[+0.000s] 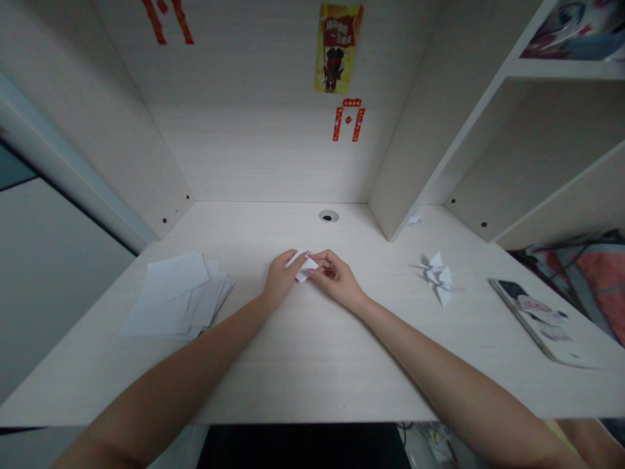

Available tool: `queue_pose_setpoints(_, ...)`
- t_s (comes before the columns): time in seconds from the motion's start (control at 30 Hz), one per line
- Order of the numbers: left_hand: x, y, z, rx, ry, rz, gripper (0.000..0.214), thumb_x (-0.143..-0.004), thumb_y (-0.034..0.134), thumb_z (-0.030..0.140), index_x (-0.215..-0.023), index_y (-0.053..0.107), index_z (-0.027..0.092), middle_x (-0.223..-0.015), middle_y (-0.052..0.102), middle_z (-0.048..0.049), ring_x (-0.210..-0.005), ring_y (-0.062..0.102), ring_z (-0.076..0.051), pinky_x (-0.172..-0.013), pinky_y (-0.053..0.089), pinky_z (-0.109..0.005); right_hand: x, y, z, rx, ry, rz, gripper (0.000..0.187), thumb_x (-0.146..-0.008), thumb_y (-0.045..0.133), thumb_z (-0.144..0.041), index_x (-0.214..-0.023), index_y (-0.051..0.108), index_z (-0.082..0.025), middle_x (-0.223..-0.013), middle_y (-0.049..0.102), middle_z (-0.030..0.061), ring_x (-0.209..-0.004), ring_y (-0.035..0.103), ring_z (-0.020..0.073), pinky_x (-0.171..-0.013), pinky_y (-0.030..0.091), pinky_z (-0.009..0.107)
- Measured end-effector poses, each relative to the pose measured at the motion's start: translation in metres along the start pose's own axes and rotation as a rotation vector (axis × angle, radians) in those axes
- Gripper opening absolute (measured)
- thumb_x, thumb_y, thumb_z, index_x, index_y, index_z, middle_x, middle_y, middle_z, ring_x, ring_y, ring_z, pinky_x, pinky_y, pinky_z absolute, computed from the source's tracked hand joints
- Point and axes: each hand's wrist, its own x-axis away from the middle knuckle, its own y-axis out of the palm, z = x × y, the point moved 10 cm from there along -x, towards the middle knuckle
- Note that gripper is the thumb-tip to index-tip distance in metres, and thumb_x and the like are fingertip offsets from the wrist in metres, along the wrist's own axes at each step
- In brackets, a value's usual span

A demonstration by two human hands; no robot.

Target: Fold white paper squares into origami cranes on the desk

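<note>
A small piece of folded white paper [303,268] is held between both hands over the middle of the desk. My left hand [282,277] is closed on its left side, with the thumb along the top. My right hand [338,277] pinches the right edge between thumb and fingers, and a ring shows on one finger. Part of the paper is hidden by the fingers. To the right lie folded white paper cranes [438,277] close together. On the left is a loose stack of white paper sheets [170,299].
A phone [541,322] lies at the desk's right side, near a red and grey cloth [596,280]. A round cable hole [329,215] sits at the back. An upright divider [415,150] stands right of it, with a bit of white paper [414,221] behind.
</note>
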Motion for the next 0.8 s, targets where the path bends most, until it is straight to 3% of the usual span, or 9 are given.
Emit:
queue_pose_setpoints(0.1, 0.0, 0.0, 0.002, -0.035, 0.018, -0.003, 0.031, -0.075, 0.06, 0.047, -0.069, 0.06, 0.016, -0.058, 0.051, 0.0034, -0.055, 0.046, -0.01, -0.049, 0.035, -0.02, -0.002, -0.009, 0.001, 0.014, -0.02, 0.068, 0.025, -0.072, 0.067, -0.04, -0.086, 0.059, -0.021, -0.068, 0.062, -0.0008, -0.061, 0.055, 0.0129, -0.059, 0.041, 0.025)
queue_pose_setpoints(0.23, -0.003, 0.003, -0.003, 0.079, -0.003, -0.016, 0.028, -0.072, 0.065, 0.042, -0.081, 0.062, 0.016, -0.068, 0.061, 0.0013, -0.06, 0.054, -0.011, -0.054, 0.041, -0.02, -0.003, -0.02, -0.001, -0.006, -0.04, 0.169, 0.031, -0.07, 0.069, -0.04, -0.092, 0.056, -0.023, -0.063, 0.06, -0.0031, -0.059, 0.055, 0.0132, -0.06, 0.043, 0.026)
queue_pose_setpoints(0.4, -0.003, 0.015, -0.007, 0.283, -0.036, -0.082, 0.04, -0.068, 0.071, 0.036, -0.099, 0.057, 0.015, -0.089, 0.07, -0.0057, -0.081, 0.065, -0.016, -0.076, 0.05, -0.028, -0.003, -0.028, -0.008, -0.113, -0.055, 0.245, 0.027, -0.069, 0.071, -0.038, -0.086, 0.055, -0.024, -0.062, 0.058, -0.0037, -0.062, 0.057, 0.0134, -0.064, 0.046, 0.027)
queue_pose_setpoints(0.6, 0.0, 0.0, -0.008, 0.315, -0.065, 0.066, 0.062, -0.069, 0.071, 0.032, -0.123, 0.044, 0.018, -0.072, 0.069, -0.0007, -0.068, 0.065, -0.014, -0.074, 0.054, -0.031, -0.005, -0.024, -0.005, -0.105, 0.004, 0.192, 0.029, -0.068, 0.07, -0.04, -0.089, 0.062, -0.022, -0.061, 0.058, -0.0035, -0.062, 0.059, 0.0141, -0.065, 0.047, 0.029)
queue_pose_setpoints(0.8, -0.002, -0.01, -0.007, 0.268, -0.017, 0.134, 0.053, -0.073, 0.067, 0.034, -0.119, 0.047, 0.02, -0.069, 0.065, 0.0014, -0.062, 0.063, -0.011, -0.064, 0.05, -0.023, -0.004, -0.017, -0.003, 0.015, -0.034, 0.113, 0.03, -0.072, 0.067, -0.036, -0.099, 0.064, -0.022, -0.073, 0.064, 0.0005, -0.066, 0.059, 0.0139, -0.064, 0.045, 0.027)
